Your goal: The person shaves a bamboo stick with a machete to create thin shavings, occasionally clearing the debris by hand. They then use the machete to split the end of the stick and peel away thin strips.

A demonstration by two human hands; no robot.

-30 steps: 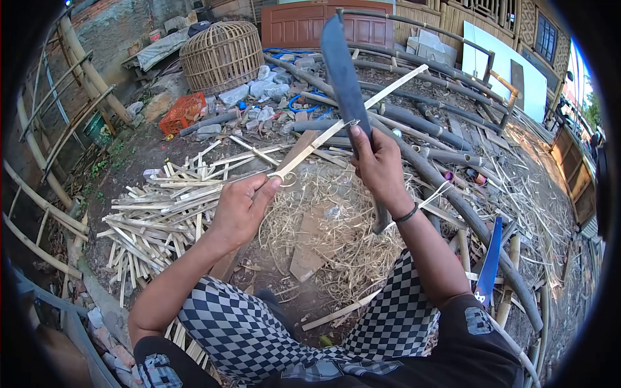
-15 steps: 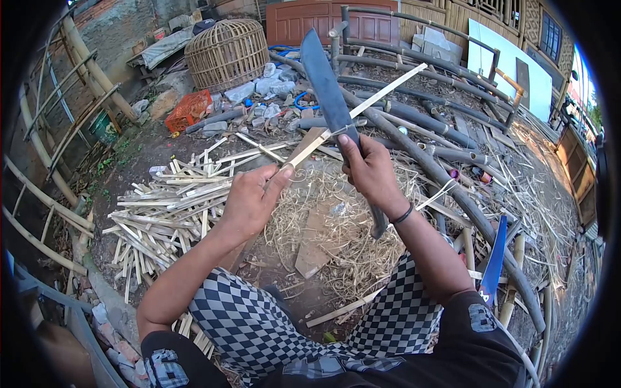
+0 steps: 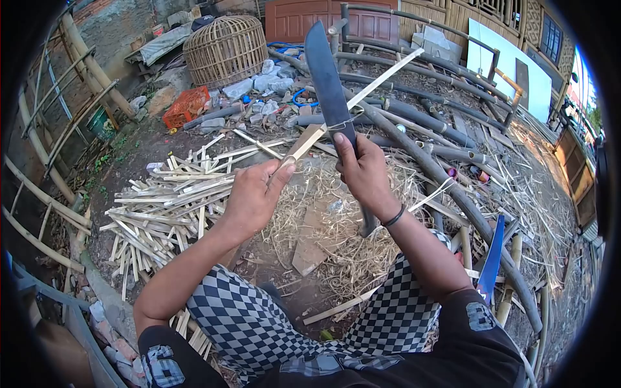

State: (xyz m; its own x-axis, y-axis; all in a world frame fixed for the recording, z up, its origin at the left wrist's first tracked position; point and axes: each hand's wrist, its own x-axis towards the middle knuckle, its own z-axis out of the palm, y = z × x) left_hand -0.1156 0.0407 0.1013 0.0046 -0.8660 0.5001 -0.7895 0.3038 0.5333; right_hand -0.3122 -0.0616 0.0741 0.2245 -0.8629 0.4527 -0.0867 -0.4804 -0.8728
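Observation:
My left hand [image 3: 253, 196] is closed round the near end of a pale bamboo strip [image 3: 386, 75], which slants up and away to the right. In my right hand [image 3: 367, 174] is a machete [image 3: 325, 74], its broad dark blade pointing up and its handle running down below my fist. The blade's lower part crosses the strip just above my right thumb. A thin curled shaving shows at that crossing. Beneath both hands lies a heap of curly shavings [image 3: 352, 249], with a flat board [image 3: 310, 242] partly buried in it.
A pile of cut strips [image 3: 171, 204] lies on the left. Long bamboo poles [image 3: 446, 187] and a blue saw blade [image 3: 492, 258] are at the right. Farther back are a woven bamboo cage [image 3: 225, 52], an orange crate [image 3: 186, 107] and rubble [image 3: 268, 84].
The machete has shifted slightly up and left along the strip with my right hand. The strip's far end sits a little lower. My left hand keeps its grip.

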